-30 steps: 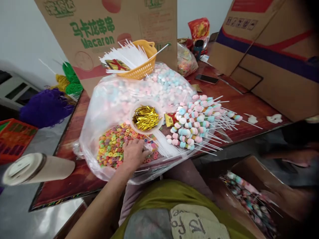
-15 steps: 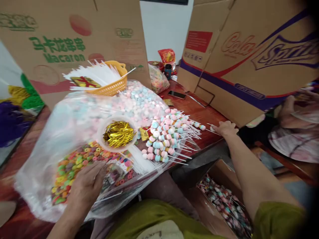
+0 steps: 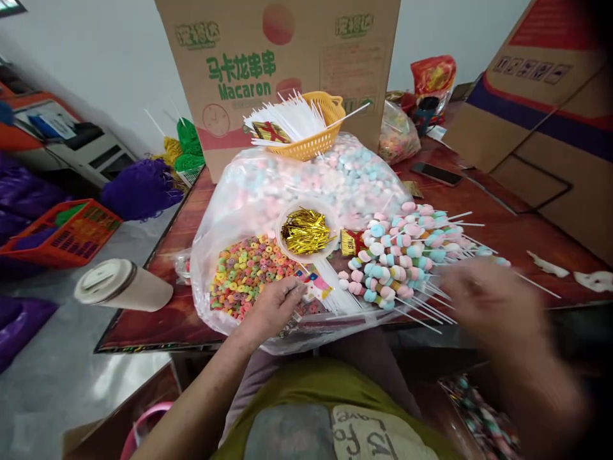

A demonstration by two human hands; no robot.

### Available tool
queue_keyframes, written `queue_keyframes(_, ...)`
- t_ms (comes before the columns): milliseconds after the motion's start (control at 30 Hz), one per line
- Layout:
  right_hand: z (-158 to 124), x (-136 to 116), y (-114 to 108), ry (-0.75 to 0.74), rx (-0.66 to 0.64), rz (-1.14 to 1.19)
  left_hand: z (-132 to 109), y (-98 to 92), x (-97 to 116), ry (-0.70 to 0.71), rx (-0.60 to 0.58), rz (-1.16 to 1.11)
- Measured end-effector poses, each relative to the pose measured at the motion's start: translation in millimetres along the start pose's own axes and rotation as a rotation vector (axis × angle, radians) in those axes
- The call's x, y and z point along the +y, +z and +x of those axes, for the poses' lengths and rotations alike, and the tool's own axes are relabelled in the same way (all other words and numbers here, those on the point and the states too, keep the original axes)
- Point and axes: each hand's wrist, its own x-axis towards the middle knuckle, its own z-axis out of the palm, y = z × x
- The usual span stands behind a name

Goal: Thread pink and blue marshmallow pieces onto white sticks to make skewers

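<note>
Candy rings [image 3: 242,271] lie in a clear bag [image 3: 215,191] on the table [image 3: 507,230]. The left hand [image 3: 275,306] rests at their edge, fingers close together on a small packet [image 3: 313,287]. The blurred right hand [image 3: 488,300] hangs over the marshmallow skewers [image 3: 397,255], and I cannot tell how its fingers are set.

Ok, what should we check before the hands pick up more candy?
1. Left hand is at the ring candies: ok.
2. Right hand holds something: cannot tell, it is blurred.
3. Marshmallow skewers lie piled on the bag: ok.
4. Gold twist ties sit in their bowl: ok.
5. White sticks are in the yellow basket: ok.
6. Cup stands upright: not ok, it lies on its side.
</note>
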Motion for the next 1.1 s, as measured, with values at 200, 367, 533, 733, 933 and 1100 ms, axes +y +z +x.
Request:
queue_keyframes(200, -7, -92, 97, 0.046, -0.491, 0.552, -16, -5.1, 8, 0.062, -0.115, 0.027)
queue_keyframes(367, -27, -94, 123, 0.353, -0.494, 0.746, -36, 14.4, -10, -0.096, 0.121, -0.107)
queue_keyframes(533, -36, -86, 112, 0.386, -0.530, 0.772, -32, 28.6, -8, -0.112, 0.047, -0.277)
queue_keyframes(733, -36, -81, 104, 0.290, -0.515, 0.808, -23, 15.1, -3, -0.099, -0.144, -0.398)
queue_keyframes(933, -43, -84, 116, 0.185, -0.302, 0.566, -21, 26.3, 0, -0.085, -0.092, -0.397)
queue_keyframes(1100, -41, -58, 94, 0.347, -0.282, 0.544, -16, 36.5, -2, 0.179, -0.056, -0.160)
